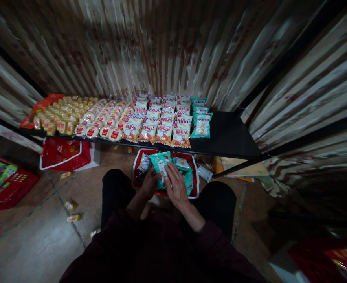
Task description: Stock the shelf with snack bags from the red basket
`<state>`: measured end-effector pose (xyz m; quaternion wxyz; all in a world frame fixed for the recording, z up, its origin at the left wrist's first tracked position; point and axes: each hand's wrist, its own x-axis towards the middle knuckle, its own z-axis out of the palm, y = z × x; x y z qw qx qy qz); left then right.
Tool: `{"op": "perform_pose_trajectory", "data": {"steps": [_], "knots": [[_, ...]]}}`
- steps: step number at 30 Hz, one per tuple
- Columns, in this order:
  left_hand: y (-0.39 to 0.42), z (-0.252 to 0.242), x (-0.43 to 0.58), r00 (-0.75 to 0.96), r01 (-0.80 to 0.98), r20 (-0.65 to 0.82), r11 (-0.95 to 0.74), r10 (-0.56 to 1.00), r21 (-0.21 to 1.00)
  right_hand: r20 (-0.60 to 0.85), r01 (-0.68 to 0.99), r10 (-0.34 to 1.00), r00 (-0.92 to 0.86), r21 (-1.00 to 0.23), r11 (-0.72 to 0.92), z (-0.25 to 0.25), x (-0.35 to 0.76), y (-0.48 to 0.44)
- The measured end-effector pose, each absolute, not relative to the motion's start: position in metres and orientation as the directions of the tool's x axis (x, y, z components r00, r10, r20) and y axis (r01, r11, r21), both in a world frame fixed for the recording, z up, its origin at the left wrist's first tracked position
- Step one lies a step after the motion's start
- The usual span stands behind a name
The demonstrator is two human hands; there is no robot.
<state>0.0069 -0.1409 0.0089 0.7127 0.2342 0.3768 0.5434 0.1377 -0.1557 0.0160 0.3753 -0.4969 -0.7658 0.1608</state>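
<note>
Between my knees stands a red basket [194, 188] with a white rim, holding several teal snack bags [188, 179]. Above it, one teal snack bag [160, 159] with a white label is held upright. My left hand [149, 184] grips this bag at its left side, thumb on the front. Across its right side lies my right hand [176, 184], fingers stretched out flat against the front. Part of the bag's lower half is hidden by my hands. A silvery packet [144, 163] sits at the basket's left end.
A black shelf [228, 133] bears small yellow-wrapped snacks [63, 125], round packaged cakes [104, 131], white-and-orange bags [164, 131] and teal bags [202, 125]. Red baskets [65, 155] [17, 188] stand left. Loose wrapped snacks [74, 217] lie on the floor. A slanted black bar [236, 168] is at right.
</note>
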Motion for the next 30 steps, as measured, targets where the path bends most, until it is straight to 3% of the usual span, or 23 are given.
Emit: {"op": "perform_pose_trajectory", "data": {"steps": [18, 30], "knots": [[-0.138, 0.010, 0.009, 0.203, -0.713, -0.340, 0.376, 0.918, 0.592, 0.513, 0.659, 0.810, -0.283, -0.509, 0.553, 0.017, 0.148, -0.150], [-0.143, -0.001, 0.014, 0.205, -0.742, -0.326, 0.364, 0.923, 0.563, 0.428, 0.705, 0.862, -0.271, -0.521, 0.481, 0.010, 0.149, -0.153]]}}
